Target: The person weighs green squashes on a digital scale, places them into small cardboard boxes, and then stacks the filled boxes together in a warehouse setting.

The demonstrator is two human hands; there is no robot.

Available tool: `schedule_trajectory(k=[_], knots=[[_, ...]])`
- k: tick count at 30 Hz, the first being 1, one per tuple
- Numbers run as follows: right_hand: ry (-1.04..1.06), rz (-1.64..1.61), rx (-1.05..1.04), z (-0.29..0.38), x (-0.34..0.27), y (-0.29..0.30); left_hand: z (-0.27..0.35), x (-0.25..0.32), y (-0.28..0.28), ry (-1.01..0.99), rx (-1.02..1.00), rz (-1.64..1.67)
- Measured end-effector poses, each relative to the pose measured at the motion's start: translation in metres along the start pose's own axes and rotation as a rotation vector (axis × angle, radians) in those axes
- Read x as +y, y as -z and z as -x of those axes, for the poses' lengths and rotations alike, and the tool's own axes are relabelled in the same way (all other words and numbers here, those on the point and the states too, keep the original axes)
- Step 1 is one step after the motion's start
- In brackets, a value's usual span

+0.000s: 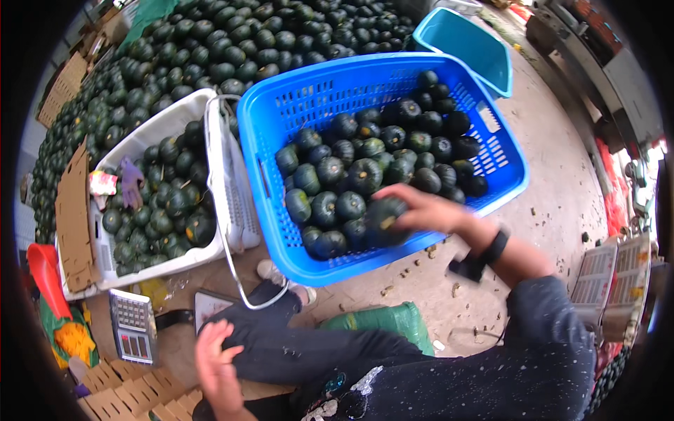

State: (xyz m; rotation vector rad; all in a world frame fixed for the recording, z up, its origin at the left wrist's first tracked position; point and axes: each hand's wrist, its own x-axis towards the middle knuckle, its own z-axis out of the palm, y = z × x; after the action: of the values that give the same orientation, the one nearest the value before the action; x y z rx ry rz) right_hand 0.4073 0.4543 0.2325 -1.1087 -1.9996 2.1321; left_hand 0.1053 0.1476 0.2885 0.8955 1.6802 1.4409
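My right hand [429,210] grips a dark green squash [387,218], slightly blurred, over the front edge of a large blue plastic basket [287,263]. Inside that basket lie many small dark green squashes [366,176], some with pale stem ends facing up. Fingers apart and holding nothing, my left hand [218,360] is raised beside my knee at the lower left. To the left of the blue basket stands a white plastic crate [152,268] with more squashes [176,202], a purple glove [131,181] resting on them.
A large squash heap [253,39] fills the background. A teal bin [463,47] stands behind the blue basket. Nearby are a scale's keypad unit [132,326], slotted cardboard [131,389], a red scoop-like object [47,279] and a green sack [379,323]. White crates [605,284] stand at right.
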Motion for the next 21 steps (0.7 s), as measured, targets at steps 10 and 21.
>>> schedule_trajectory(k=[10,21], knots=[[-0.061,0.754,0.137,-0.015,-0.003,0.077,-0.007,-0.046,-0.017,0.209,0.152,0.681],[-0.997,0.781,0.333,-0.057,0.116,0.171,0.005,-0.068,-0.006,0.063,0.139,1.013]])
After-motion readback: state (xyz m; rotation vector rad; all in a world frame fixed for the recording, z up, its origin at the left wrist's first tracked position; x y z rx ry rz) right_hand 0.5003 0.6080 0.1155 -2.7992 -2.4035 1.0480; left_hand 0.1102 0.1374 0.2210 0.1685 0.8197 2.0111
